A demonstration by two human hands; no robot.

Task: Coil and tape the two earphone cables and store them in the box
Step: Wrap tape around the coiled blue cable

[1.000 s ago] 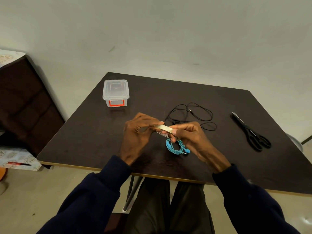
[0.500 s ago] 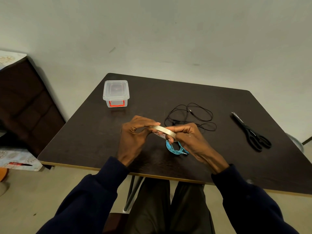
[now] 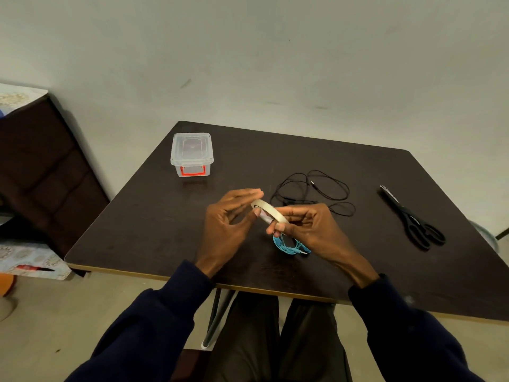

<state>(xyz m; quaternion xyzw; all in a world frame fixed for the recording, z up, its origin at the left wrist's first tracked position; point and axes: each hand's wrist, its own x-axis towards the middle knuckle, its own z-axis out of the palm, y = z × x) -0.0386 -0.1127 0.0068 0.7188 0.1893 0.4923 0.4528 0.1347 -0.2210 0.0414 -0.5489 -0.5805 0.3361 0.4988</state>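
While the right hand pinches the tape roll at frame centre, its fingers are clamped on the lower rim of that thin, pale, flat ring, which sits tilted above the counter. Left hand is just beside the roll's upper end: fingers spread and mostly straight, thumb tip at or near the roll edge, contact can't be confirmed, motion blur at the fingertips. Not gripping anything that I can see.

Blue earphone cable lies coiled in a small tight loop on the counter, directly under the right hand, partly hidden by it; glossy thin cord, plug end poking out lower right of the coil. Black earphone cable is loose, uncoiled, in wide irregular loops just above the hands, right of centre.

Box: clear plastic, rectangular, rounded corners, lid on, red-orange latch on the near side. Sits upper left of the counter, well apart from both cables.

Scissors: black handles, blades shut, lying diagonally at right of frame.

Counter is dark matte wood-look laminate with a light edge band. Dark navy sleeves on both arms.
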